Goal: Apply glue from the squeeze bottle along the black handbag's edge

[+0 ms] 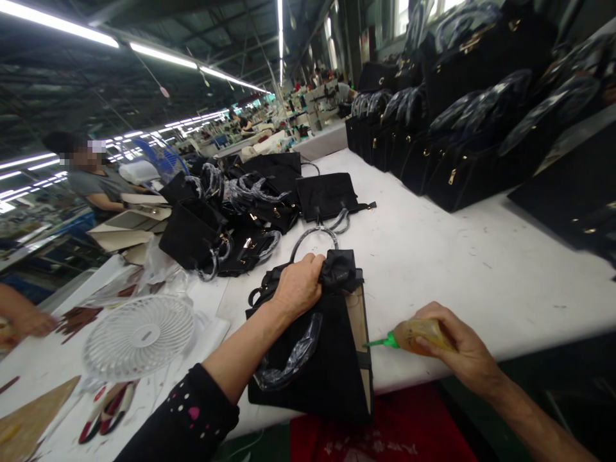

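A black handbag (pixel 332 346) lies on the white table in front of me, its plastic-wrapped handle (pixel 293 366) resting across it. My left hand (pixel 298 285) is closed on a bunched piece of black fabric (pixel 339 269) at the bag's far end. Along the right side of the bag, a beige strip (pixel 357 321) of its inside shows. My right hand (pixel 452 343) grips a squeeze bottle (pixel 426 335) of amber liquid with a green nozzle (pixel 382 342). The nozzle tip points left, close to the beige edge; I cannot tell whether it touches.
Several black bags (pixel 226 218) are heaped at the back left, and rows of them (pixel 433 154) stand at the right. A white fan (pixel 144 337) and pliers (pixel 108 410) lie at the left. Another person (pixel 99 170) stands beyond; another person's hand (pixel 33 321) is at the left edge.
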Demonstrator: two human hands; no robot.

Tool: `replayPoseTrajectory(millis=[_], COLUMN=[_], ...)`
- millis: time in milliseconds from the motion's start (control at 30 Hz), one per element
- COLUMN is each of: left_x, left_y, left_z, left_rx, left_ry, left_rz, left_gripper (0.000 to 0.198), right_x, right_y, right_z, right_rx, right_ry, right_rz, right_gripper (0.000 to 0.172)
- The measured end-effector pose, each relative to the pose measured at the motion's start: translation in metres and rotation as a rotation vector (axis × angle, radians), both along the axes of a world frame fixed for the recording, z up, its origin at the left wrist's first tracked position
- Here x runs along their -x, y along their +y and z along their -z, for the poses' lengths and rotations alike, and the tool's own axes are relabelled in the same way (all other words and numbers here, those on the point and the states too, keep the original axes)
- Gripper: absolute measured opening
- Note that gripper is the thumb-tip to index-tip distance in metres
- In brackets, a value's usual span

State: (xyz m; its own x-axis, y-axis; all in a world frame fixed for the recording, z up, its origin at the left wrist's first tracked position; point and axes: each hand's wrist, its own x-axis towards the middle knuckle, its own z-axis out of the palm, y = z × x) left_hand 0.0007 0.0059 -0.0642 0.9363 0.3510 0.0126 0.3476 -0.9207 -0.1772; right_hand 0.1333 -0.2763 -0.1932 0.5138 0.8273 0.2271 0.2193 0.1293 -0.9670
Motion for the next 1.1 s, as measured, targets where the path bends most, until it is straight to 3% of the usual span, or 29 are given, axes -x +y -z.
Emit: replayPoseTrajectory(millis=[67,200,333,467,733,867,1000,1100], left_x=[0.0,0.001,0.002,0.003,0.007,0.007,0.008,0.008], left_y=[-0.001,-0.004,-0.006,-0.008,-0.011,-0.012,-0.012,-0.013], left_z=[-0.002,-0.005,-0.006,-0.008,-0.014,-0.014,-0.014,-0.014], left_rx=[-0.003,-0.015,-0.023,-0.023,-0.015,-0.013,-0.01,-0.005], left_ry=[0.001,0.009,0.015,0.017,0.018,0.022,0.006,-0.005], left_rz=[-0.001,-0.012,-0.027,-0.035,-0.047,-0.053,-0.045,-0.043], left_gripper=[0.024,0.029,0.031,0.03,0.028,0.028,0.029,0.029], right_x=[0.001,0.003,0.005,0.005,0.008,0.011,0.013,0.014], right_y=[-0.001,-0.002,-0.001,-0.004,-0.006,-0.005,-0.004,-0.004], right_z=[0.001,-0.001,-0.006,-0.01,-0.011,-0.015,-0.017,-0.017], right_rx=[0.005,0.05,0.059,0.146,0.132,0.149,0.176,0.227], right_ry=[0.007,0.002,0.033,0.085,0.034,0.051,0.047,0.078], right_rz=[0.034,-0.056,0.002,-0.087,0.027,-0.046,0.017,-0.068], right_gripper=[0.011,0.01,0.013,0.018,0.019,0.021,0.022,0.023])
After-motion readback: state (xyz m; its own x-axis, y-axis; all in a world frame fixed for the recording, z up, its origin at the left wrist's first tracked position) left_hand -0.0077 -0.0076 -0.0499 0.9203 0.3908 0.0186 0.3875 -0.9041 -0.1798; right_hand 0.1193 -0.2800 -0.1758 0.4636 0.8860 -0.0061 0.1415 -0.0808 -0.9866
